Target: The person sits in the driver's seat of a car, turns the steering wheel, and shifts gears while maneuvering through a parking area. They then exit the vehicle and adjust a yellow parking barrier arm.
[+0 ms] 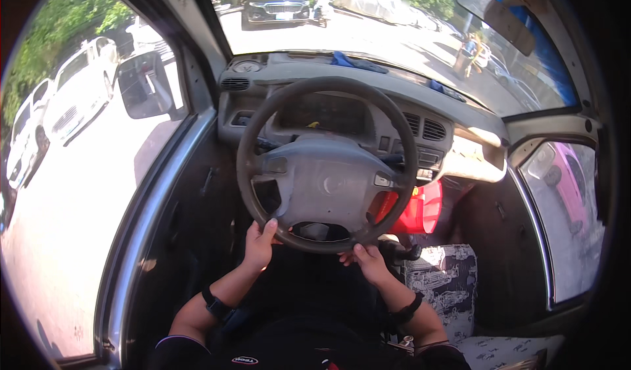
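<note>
A worn brown steering wheel [247, 173] with a grey centre pad stands in front of me. My left hand [259, 244] is closed on the lower left of its rim, thumb up along the rim and fingers mostly hidden beneath. At the lower right of the rim my right hand [369, 262] grips it too, thumb on top and fingertips curling under. Just right of that hand is a dark gear lever knob [413, 252]. Behind the wheel sits the dark instrument panel [322, 115]. Each wrist wears a black band.
A red bag [424, 209] lies below the dashboard [276, 74], left of the patterned passenger seat [440, 278]. Blue cloth [358, 62] rests on the dash top. Outside are a dark car [275, 5] ahead, riders [470, 51] at the right, and white cars [79, 94] at the left.
</note>
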`<state>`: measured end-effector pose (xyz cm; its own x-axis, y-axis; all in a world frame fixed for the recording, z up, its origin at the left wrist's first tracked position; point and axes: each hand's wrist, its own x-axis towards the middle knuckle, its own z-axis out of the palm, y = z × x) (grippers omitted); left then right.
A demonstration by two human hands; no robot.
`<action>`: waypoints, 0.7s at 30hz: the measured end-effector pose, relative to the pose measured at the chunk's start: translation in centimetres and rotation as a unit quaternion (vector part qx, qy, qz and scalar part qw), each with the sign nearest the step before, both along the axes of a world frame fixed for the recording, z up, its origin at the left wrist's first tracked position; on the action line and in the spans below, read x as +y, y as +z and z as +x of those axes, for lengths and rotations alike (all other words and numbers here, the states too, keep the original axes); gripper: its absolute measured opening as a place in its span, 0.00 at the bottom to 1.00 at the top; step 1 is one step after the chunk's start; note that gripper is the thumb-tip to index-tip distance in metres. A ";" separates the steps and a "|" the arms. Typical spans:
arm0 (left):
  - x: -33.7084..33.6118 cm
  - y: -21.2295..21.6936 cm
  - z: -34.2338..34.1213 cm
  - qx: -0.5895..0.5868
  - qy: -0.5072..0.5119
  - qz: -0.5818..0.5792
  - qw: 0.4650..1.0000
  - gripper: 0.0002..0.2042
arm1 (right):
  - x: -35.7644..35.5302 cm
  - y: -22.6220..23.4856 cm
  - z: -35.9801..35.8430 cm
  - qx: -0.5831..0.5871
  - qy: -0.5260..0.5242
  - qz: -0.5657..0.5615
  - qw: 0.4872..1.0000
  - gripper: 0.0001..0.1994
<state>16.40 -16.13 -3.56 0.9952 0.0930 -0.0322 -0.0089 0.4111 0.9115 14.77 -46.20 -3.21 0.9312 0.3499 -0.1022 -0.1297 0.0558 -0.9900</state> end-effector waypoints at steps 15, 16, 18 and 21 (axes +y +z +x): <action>7.6 5.6 4.0 -0.066 -0.040 0.100 0.992 0.22 | -0.3 0.6 1.3 -0.085 -0.211 0.037 0.973 0.20; 8.0 6.5 5.1 -0.085 -0.026 0.113 0.990 0.23 | -0.6 0.6 1.6 -0.089 -0.223 0.052 0.969 0.20; 8.4 8.8 7.1 -0.129 0.000 0.160 0.979 0.25 | -0.5 0.8 2.3 -0.100 -0.255 0.082 0.958 0.19; 8.4 11.9 10.0 -0.190 0.023 0.246 0.950 0.27 | -0.4 2.1 3.8 -0.115 -0.312 0.114 0.936 0.18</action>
<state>26.40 -7.69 8.31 0.9207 0.0482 0.3874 -0.3836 -0.0721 0.9207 18.56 -46.57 -1.08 0.9496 -0.2816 0.1377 0.2143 0.2626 -0.9408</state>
